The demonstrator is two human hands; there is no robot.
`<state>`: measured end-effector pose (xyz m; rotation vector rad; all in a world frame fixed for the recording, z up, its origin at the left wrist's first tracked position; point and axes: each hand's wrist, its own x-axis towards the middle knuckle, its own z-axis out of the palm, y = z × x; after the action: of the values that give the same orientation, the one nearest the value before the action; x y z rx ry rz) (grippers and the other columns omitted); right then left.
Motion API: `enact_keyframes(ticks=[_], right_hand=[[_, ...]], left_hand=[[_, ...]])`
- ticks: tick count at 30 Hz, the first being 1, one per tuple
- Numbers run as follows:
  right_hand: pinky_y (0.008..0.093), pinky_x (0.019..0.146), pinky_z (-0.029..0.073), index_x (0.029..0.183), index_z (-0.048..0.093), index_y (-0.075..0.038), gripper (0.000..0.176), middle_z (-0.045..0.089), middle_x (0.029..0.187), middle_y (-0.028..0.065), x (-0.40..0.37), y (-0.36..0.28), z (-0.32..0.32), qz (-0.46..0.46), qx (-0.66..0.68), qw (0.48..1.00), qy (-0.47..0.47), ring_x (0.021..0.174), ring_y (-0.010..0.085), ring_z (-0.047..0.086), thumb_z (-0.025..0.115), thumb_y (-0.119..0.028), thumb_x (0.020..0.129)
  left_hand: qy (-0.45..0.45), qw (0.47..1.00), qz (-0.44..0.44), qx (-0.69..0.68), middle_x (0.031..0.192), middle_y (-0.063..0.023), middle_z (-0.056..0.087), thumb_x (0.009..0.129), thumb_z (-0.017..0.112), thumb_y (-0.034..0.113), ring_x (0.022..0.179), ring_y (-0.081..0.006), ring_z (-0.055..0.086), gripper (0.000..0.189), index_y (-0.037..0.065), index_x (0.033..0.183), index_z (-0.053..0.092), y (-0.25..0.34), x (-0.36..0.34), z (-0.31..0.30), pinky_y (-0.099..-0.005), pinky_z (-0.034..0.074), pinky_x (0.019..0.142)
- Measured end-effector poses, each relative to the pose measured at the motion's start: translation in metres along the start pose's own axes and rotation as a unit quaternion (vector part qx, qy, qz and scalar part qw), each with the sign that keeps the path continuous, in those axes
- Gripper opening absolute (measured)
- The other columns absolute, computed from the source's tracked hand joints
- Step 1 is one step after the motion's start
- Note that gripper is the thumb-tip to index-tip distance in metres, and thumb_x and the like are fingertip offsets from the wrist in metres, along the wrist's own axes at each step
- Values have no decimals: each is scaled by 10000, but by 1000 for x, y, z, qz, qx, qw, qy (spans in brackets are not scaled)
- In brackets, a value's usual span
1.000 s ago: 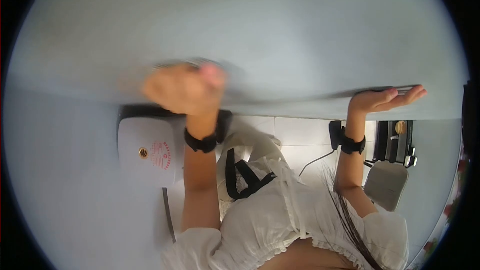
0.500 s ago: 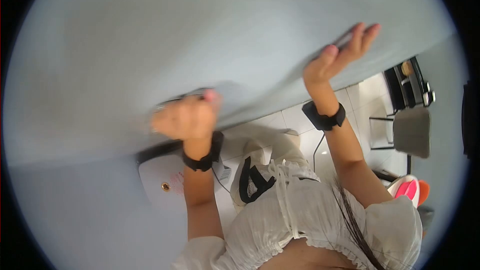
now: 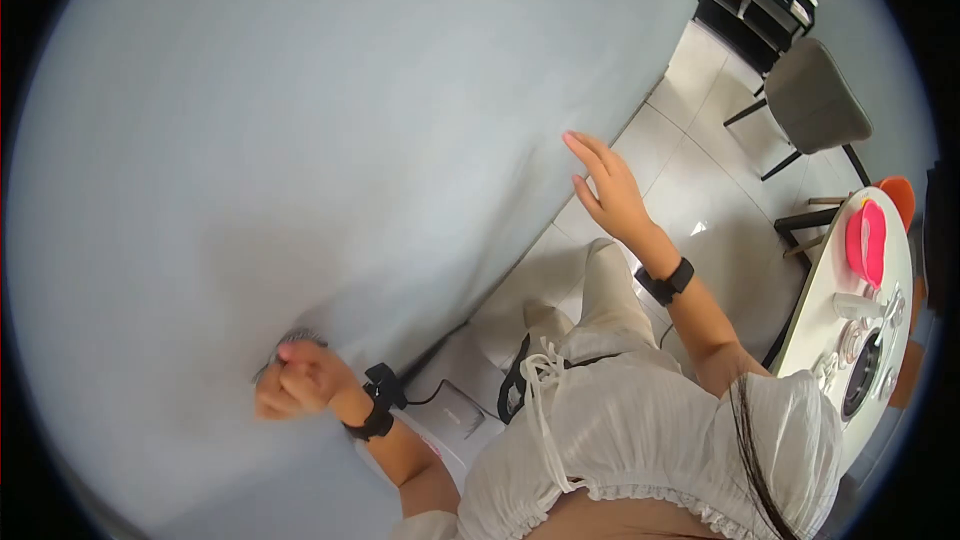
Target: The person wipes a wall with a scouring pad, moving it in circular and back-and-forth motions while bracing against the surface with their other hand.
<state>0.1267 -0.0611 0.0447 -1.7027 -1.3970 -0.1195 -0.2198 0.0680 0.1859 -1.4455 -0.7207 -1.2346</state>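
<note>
My left hand [image 3: 300,385] is closed around a flat grey thing with a ridged edge [image 3: 303,337], held against the pale blue-grey wall [image 3: 330,120]. Most of that thing is hidden behind the fingers, and I cannot tell its kind. Its shadow falls on the wall just above. My right hand [image 3: 612,190] holds nothing; its fingers are stretched out, with the thumb apart, close to the wall near its lower edge. Black bands circle both wrists, and a dark cable runs from the left one.
White floor tiles [image 3: 700,170] lie along the wall. At right stand a grey chair [image 3: 815,95], a black shelf unit [image 3: 750,10] and a white table [image 3: 815,340] bearing a pink container [image 3: 866,243] and dishes. A white box [image 3: 455,415] sits low beside my left forearm.
My left hand has moved down and left along the wall, still gripping the grey thing. My right hand has come down and left. The view has turned, bringing the table further into sight.
</note>
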Motion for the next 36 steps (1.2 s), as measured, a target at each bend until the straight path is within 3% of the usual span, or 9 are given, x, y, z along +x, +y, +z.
enact_keyframes(ticks=[8,11,16,19,23,25,29,32,36], right_hand=[[392,879,455,1295,485,-107,482,551,1209,130,-35,121,-55,149,30,988,-16,1031,315,553,564,-7,830],[392,870,461,1272,504,-103,435,580,1149,125,-27,153,-75,193,55,979,-21,1021,306,564,550,-21,847],[369,895,459,1262,519,-64,354,596,1151,124,-22,194,-85,241,111,961,-85,1048,288,576,491,-83,909],[372,930,433,1289,506,-65,366,600,1179,114,-10,191,-83,259,256,920,-145,1076,255,573,426,-225,970],[378,1009,353,1366,437,-113,562,550,1273,87,25,146,-90,250,557,768,-196,1168,228,516,280,-502,992],[390,1039,313,1403,377,-111,646,510,1307,96,39,114,-89,202,600,747,-204,1198,237,483,226,-568,972],[397,1054,314,1436,281,-71,783,412,1389,181,54,57,-82,113,717,651,-220,1215,259,471,188,-658,926],[353,987,365,1417,313,-64,731,514,1231,184,55,43,-89,197,748,618,-139,1098,220,522,217,-616,947],[292,817,397,1373,350,-28,643,552,939,95,69,47,-80,155,612,772,-81,870,142,508,329,-526,967]], left_hand=[[-50,996,57,-54,605,-4,469,844,632,138,576,-222,419,390,124,561,363,198,69,58,-352,273,542],[-45,987,131,-84,606,11,473,794,676,169,569,-211,438,337,130,581,418,275,38,81,-343,288,537],[-205,916,254,-234,668,69,469,740,720,186,612,-145,460,315,183,630,425,337,-26,75,-303,315,574],[-274,886,171,-333,684,54,462,748,720,205,665,-166,452,341,177,614,407,330,-34,58,-312,333,592],[-298,840,-63,-449,694,6,458,797,659,221,693,-222,420,337,151,607,390,331,4,24,-334,342,611],[-303,799,-167,-492,709,-30,448,849,598,264,722,-248,401,348,130,616,377,344,27,5,-358,338,635],[-285,759,-187,-555,792,-67,450,899,461,442,772,-260,391,384,107,715,423,372,33,-5,-398,347,722],[-299,748,-196,-559,900,-91,456,901,400,535,827,-262,396,457,85,850,469,374,36,-6,-410,344,771],[-271,776,-159,-547,1008,-105,455,896,408,544,912,-266,426,496,69,1012,489,357,40,-6,-417,356,820]])
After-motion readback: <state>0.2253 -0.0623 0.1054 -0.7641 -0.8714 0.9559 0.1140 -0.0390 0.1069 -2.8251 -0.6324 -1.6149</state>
